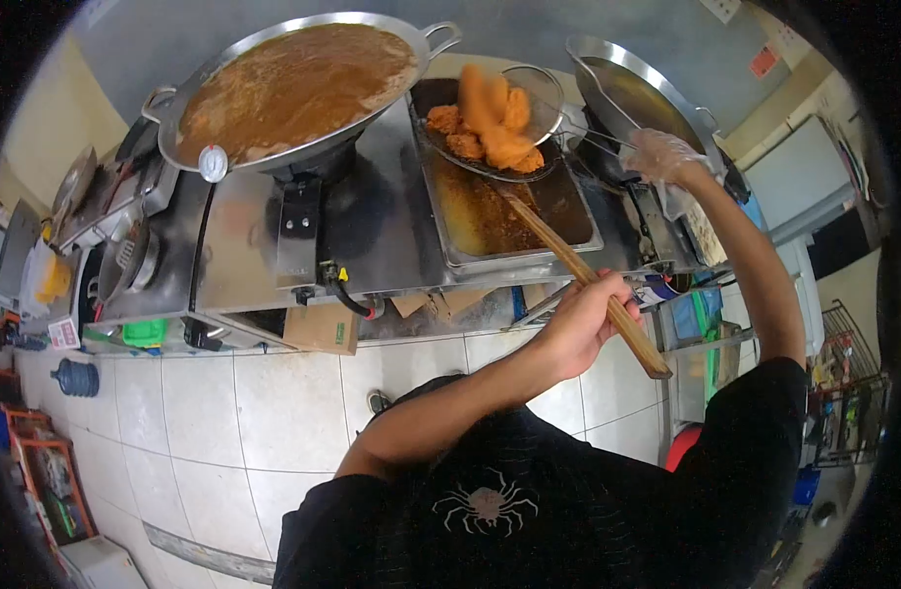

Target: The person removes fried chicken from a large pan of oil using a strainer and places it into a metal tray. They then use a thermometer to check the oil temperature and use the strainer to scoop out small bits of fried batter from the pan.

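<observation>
Fried chicken (491,128) upper centre: above left hand (590,324) gripping wooden handle (558,245), left of gloved right hand (668,157) grasping wire strainer (539,91).

Orange fried pieces (465,145) heap in the wooden-handled skimmer (550,236), the upper ones blurred. The sieve (541,98) tilts beside them

Along the counter's (244,260) back edge, a wide pan (171,123) sits left and another pan (639,67) right. Between them lies a tray (450,257), near the front edge; over its back half, fried pieces (464,146) rest in a skimmer (529,178), a strainer (546,93) behind. Below the front edge, left of the tray, is a cardboard box (320,329).
</observation>
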Motion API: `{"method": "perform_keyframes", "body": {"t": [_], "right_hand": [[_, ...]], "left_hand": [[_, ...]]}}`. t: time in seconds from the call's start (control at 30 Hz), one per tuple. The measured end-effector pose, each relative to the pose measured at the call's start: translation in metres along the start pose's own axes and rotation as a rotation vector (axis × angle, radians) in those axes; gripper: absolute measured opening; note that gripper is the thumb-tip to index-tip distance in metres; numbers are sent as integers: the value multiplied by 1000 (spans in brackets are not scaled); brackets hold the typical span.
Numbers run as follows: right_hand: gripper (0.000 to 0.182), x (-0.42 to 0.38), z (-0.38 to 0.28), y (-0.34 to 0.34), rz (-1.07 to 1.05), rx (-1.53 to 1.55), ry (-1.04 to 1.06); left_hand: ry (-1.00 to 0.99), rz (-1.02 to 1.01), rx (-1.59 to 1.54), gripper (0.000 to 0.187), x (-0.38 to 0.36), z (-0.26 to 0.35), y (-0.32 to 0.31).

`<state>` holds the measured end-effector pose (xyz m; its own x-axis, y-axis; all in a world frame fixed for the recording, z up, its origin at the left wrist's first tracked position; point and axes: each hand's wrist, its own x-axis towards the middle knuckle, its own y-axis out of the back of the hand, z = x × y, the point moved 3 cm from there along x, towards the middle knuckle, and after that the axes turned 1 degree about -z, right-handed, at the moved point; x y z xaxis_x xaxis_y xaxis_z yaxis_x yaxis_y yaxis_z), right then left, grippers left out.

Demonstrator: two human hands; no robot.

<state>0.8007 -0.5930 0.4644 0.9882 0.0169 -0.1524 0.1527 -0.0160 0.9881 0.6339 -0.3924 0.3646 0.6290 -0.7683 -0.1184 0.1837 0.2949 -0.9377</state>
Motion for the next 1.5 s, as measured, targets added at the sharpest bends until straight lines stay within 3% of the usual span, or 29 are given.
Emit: {"method": "perform_keyframes", "body": {"t": [0.03, 0.17, 0.23, 0.27, 0.33, 0.5, 0.57, 0.63, 0.7, 0.73, 0.77, 0.8, 0.83, 0.9, 0.97, 1.0, 1.07, 1.13, 1.2, 1.27, 1.3, 1.33, 1.4, 1.47, 1.5], "right_hand": [[33, 1, -6, 0, -78, -20, -8], [33, -1, -9, 7, -50, -56, -81], [32, 16, 7, -2, 90, -296, 134], [32, 15, 11, -6, 86, -297, 137], [37, -9, -2, -9, 319, -465, 182], [36, -42, 14, -40, 552, -489, 383], [37, -57, 4, -49, 412, -543, 15], [41, -49, 21, -68, 237, -274, -162], [39, -59, 50, -70, 393, -259, 246], [39, -50, 70, -78, 404, -261, 264], [36, -40, 87, -88, 666, -430, 325], [34, -36, 90, -93, 927, -596, 381], [34, -43, 70, -84, 936, -594, 396], [34, -64, 17, -49, 363, 503, -211], [32, -68, -22, -11, 264, 541, -189], [30, -66, -34, 0, 165, 575, -176], [24, -54, -32, 16, 239, 573, -136], [54, -28, -28, 39, 322, -58, 6], [59, -16, -88, 75, 249, 57, -69], [62, 9, -129, 94, 108, -280, 83], [58, 32, -140, 98, 266, -273, 142], [55, 57, -151, 97, 423, -264, 199], [58, 83, -204, 98, 235, -99, 240], [45, 122, -245, 87, 329, -320, 382], [34, 153, -255, 75, 250, -414, 413]], "left_hand": [[0, 17, 6, 10, 1, 1, -3], [-9, 90, 2, 11, -1, 3, -11], [-20, 36, -5, 10, 1, 6, -11], [-21, 39, -9, 10, 2, 8, -11], [-15, 32, -30, 13, 1, 10, -9], [-4, -31, -17, 17, -4, 14, -2], [64, -58, 35, 28, -7, 10, 5], [111, -129, 129, 40, -16, 8, 10], [134, -138, 183, 44, -30, 14, 14], [208, -222, 334, 47, -37, 17, 16], [284, -303, 486, 50, -45, 20, 21], [268, -296, 490, 50, -54, 23, 29], [183, -342, 627, 48, -64, 26, 37], [87, -380, 770, 47, -86, 43, 48], [-21, -259, 932, 41, -115, 67, 63], [-62, -82, 934, 38, -133, 78, 76], [-240, 258, 882, 35, -172, 99, 103], [-439, 515, 700, 42, -213, 111, 156], [-656, 654, 421, 45, -264, 124, 187], [-827, 814, 452, 47, -312, 126, 226], [-913, 896, 455, 47, -335, 123, 253], [-885, 1001, 398, 46, -359, 114, 272], [-848, 1189, 397, 45, -402, 86, 317], [-751, 1447, 423, 44, -444, 39, 366], [-661, 1585, 476, 41, -464, 10, 384]]}}
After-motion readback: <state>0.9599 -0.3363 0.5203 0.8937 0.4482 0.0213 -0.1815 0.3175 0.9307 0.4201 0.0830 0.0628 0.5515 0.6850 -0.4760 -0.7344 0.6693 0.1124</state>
